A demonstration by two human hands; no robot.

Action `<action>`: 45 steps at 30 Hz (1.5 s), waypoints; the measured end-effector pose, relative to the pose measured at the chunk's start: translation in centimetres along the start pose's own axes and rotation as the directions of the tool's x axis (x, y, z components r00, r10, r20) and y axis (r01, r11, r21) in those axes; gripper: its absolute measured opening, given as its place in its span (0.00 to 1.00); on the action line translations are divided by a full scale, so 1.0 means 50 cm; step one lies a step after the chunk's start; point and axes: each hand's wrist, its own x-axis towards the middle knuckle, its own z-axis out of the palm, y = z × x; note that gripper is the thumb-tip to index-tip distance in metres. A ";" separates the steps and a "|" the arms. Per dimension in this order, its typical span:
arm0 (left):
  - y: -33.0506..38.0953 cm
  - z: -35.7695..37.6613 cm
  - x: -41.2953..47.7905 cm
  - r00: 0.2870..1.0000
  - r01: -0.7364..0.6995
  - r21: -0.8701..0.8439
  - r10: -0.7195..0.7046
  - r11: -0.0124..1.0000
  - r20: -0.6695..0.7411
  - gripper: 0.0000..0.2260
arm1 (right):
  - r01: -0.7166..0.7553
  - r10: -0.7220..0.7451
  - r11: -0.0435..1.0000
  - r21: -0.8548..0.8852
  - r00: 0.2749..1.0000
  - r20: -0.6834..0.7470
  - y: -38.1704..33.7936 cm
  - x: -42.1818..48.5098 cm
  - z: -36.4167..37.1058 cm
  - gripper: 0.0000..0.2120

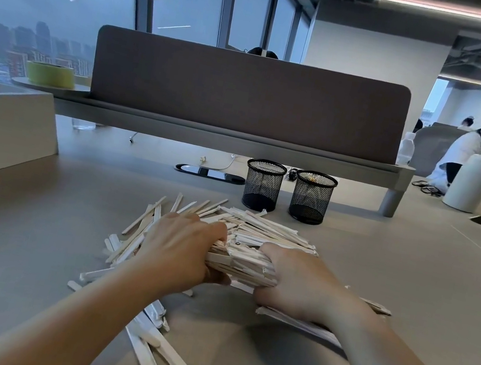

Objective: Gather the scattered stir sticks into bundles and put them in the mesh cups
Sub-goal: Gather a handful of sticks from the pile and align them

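Note:
A heap of pale wooden stir sticks, many in white paper sleeves, lies spread on the grey table. My left hand (181, 247) and my right hand (299, 281) grip the two ends of one bundle of sticks (242, 264), fingers curled round it, just above the heap. More sticks (269, 227) lie beyond the hands, and loose sticks (157, 354) trail toward the near edge. Two black mesh cups stand upright behind the heap: the left cup (263, 185) and the right cup (312, 197). What lies inside them I cannot make out.
A brown desk divider (248, 93) on a raised shelf closes off the back. A black cable port (210, 173) sits left of the cups. A pale box (2, 121) stands at the left, green tape (50, 74) behind it. A person sits at the right by a white flask (470, 182).

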 end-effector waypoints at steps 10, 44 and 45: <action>-0.022 -0.006 -0.004 0.997 0.059 -0.082 -0.054 0.995 0.061 0.25 | -0.020 0.018 1.000 -0.017 0.995 -0.095 0.006 -0.006 -0.009 0.14; -0.002 -0.023 0.056 0.943 0.246 -0.924 -0.291 0.292 0.160 0.24 | 0.003 0.144 0.923 0.386 0.925 -0.351 -0.010 0.041 -0.081 0.13; 0.009 -0.030 0.064 0.945 0.225 -0.942 -0.290 0.248 0.149 0.25 | 0.016 0.148 0.909 0.417 0.922 -0.359 -0.015 0.050 -0.087 0.13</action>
